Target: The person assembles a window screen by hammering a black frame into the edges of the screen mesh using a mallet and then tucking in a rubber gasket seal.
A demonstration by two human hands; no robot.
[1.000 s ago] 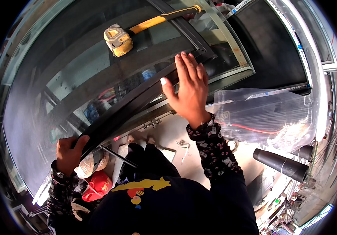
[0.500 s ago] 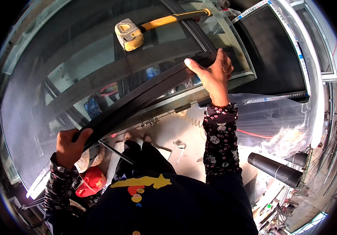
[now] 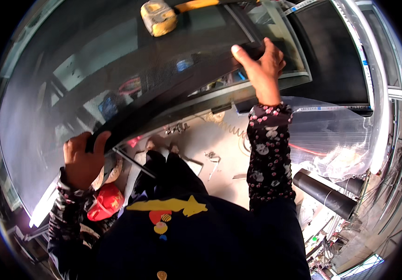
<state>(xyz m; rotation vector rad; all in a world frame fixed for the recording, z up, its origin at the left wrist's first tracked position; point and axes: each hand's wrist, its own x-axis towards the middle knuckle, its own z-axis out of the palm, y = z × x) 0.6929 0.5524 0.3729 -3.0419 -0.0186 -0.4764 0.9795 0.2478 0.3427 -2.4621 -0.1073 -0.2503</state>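
A dark framed mesh screen (image 3: 182, 85) lies tilted across the view, its near bar slanting from lower left to upper right. At the bar's lower left end, my left hand (image 3: 82, 161) is closed around it, thumb on top. My right hand (image 3: 262, 70) grips the right corner, thumb over the frame and the other fingers along its outer side. On the mesh rests a hammer (image 3: 158, 19) with a worn yellow-and-grey head and a yellow-black handle, now partly cut off by the view's upper edge. Through the mesh show several things beneath it, not clearly told apart.
Under the screen is a glass-topped metal frame (image 3: 294, 77). To the right lie another dark panel (image 3: 328, 56) with taped edges and clear plastic sheeting (image 3: 331, 135). A black roll (image 3: 324, 195) stands lower right. A red bag-like item (image 3: 105, 202) sits near my left forearm.
The screen's near bar and both hands appear higher in view, the right hand also a little further right. The hammer has shifted toward the upper edge. The bar looks more motion-smeared.
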